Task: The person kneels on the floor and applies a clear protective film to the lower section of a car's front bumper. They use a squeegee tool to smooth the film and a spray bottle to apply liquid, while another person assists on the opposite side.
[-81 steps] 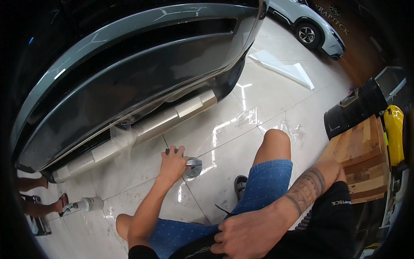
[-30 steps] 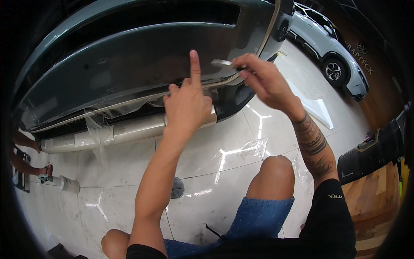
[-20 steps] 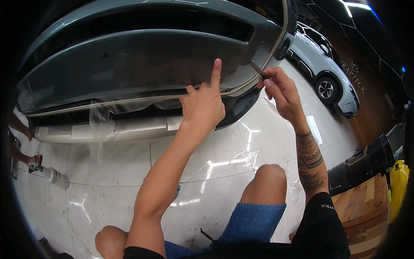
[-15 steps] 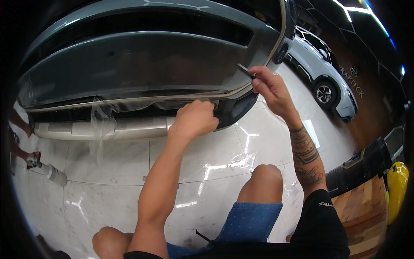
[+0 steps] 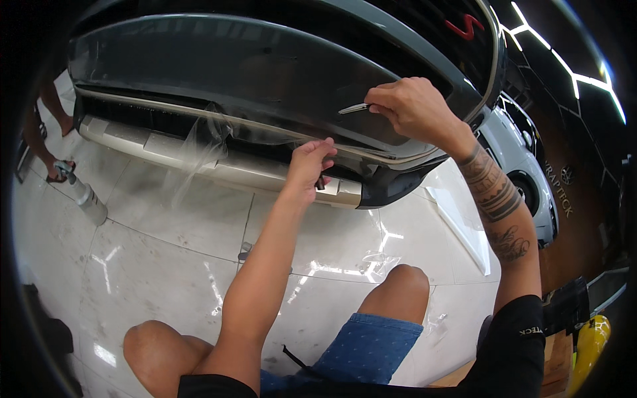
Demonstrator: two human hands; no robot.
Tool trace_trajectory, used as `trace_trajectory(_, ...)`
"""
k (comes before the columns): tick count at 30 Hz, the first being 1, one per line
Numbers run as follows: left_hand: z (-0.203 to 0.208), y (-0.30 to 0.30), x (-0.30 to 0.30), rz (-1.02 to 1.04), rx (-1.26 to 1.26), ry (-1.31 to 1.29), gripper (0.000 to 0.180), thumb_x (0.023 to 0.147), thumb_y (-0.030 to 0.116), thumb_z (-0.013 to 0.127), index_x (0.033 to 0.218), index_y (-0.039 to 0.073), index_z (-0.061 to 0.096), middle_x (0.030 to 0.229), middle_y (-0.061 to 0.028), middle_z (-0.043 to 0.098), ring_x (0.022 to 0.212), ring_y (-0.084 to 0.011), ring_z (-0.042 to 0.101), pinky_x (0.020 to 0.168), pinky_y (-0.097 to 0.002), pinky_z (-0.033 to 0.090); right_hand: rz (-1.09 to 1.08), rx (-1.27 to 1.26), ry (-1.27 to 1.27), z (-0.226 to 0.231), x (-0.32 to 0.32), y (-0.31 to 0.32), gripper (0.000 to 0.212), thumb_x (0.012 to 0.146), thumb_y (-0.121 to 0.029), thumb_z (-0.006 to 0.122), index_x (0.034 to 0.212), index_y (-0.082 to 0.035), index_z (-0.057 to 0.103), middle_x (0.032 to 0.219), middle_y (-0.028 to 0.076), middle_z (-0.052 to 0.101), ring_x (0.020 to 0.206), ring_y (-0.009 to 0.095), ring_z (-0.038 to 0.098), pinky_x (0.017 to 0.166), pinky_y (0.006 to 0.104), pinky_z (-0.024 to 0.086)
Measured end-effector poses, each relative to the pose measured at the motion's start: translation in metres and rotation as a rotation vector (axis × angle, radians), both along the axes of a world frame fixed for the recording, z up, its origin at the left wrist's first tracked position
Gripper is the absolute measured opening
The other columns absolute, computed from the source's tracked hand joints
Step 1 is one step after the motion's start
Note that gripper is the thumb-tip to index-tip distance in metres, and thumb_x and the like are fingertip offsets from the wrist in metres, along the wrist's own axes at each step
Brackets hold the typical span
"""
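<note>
My right hand (image 5: 417, 109) is closed around a slim silver craft knife (image 5: 353, 109), its tip pointing left, just over the dark grey rear panel (image 5: 219, 60) of a car. Lower and to the left, my left hand (image 5: 309, 167) pinches at the edge of the clear film (image 5: 206, 136) along the panel's lower rim. A small dark piece (image 5: 322, 182) sticks out below those fingers; its kind cannot be made out. Loose film hangs crumpled over the silver bumper trim (image 5: 259, 178) to the left of my left hand.
A spray bottle (image 5: 89, 204) stands on the tiled floor (image 5: 166, 265) at left, beside another person's feet (image 5: 63, 149). A white car (image 5: 524, 152) is parked at right. Near it lies a white flat strip (image 5: 458, 225). A yellow object (image 5: 589, 345) sits at the lower right.
My right hand has moved with the knife from the bumper corner to over the panel. My left hand has turned from a fist into a pinch. The whole view has shifted.
</note>
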State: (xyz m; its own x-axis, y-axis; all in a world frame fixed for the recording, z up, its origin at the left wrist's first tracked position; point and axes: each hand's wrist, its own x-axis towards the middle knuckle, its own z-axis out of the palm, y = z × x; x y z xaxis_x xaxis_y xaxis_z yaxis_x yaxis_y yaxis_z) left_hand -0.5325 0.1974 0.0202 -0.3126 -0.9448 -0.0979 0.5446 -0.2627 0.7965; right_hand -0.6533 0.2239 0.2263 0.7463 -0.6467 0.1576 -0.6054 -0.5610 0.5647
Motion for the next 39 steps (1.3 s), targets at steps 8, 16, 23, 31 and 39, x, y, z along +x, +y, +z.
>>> trace_trajectory(8,0.006,0.015,-0.039,0.348,-0.116,0.051,0.013,0.088,0.020,0.065,0.094,0.009,0.064,0.082,0.0033,0.060,0.079,-0.0076,0.049,0.067,-0.0273,0.042,-0.002,-0.040,0.258,0.007,0.017,-0.006,0.004,0.075,-0.005,0.067,0.078,-0.008,0.067,0.070,0.005,0.066,0.066,0.024,0.065,0.057,0.0346,0.049)
trace_trajectory(16,0.014,0.037,-0.056,0.821,-0.509,-0.194,0.038,0.080,0.001,0.057,0.119,-0.001,0.057,0.114,-0.0133,0.059,0.103,-0.0266,0.054,0.093,-0.0355,0.042,0.007,-0.029,0.294,0.008,0.023,-0.015,0.002,0.079,-0.007,0.067,0.080,-0.007,0.069,0.071,0.005,0.067,0.062,0.021,0.064,0.052,0.0315,0.046)
trace_trajectory(23,0.018,0.045,-0.056,0.808,-0.577,-0.298,0.051,0.080,0.003,0.056,0.131,0.001,0.049,0.125,-0.0173,0.053,0.116,-0.0351,0.047,0.101,-0.0410,0.037,0.069,-0.034,0.253,0.005,0.020,-0.016,0.004,0.078,-0.007,0.067,0.080,-0.006,0.071,0.070,0.006,0.065,0.062,0.020,0.064,0.052,0.0324,0.046)
trace_trajectory(31,0.019,0.049,-0.062,0.772,-0.612,-0.340,0.063,0.079,0.004,0.057,0.139,0.002,0.040,0.131,-0.0193,0.044,0.118,-0.0379,0.042,0.102,-0.0435,0.035,0.118,-0.174,0.399,-0.002,0.023,-0.006,0.010,0.074,-0.008,0.069,0.083,-0.006,0.072,0.074,0.005,0.064,0.072,0.018,0.064,0.065,0.0297,0.052)
trace_trajectory(39,0.020,0.049,-0.065,0.754,-0.607,-0.385,0.068,0.079,0.006,0.060,0.143,0.003,0.035,0.129,-0.0188,0.041,0.115,-0.0368,0.042,0.099,-0.0428,0.035,0.093,-0.198,0.417,-0.006,0.020,-0.004,0.013,0.073,-0.008,0.069,0.086,-0.006,0.072,0.077,0.005,0.064,0.075,0.018,0.065,0.069,0.0300,0.052)
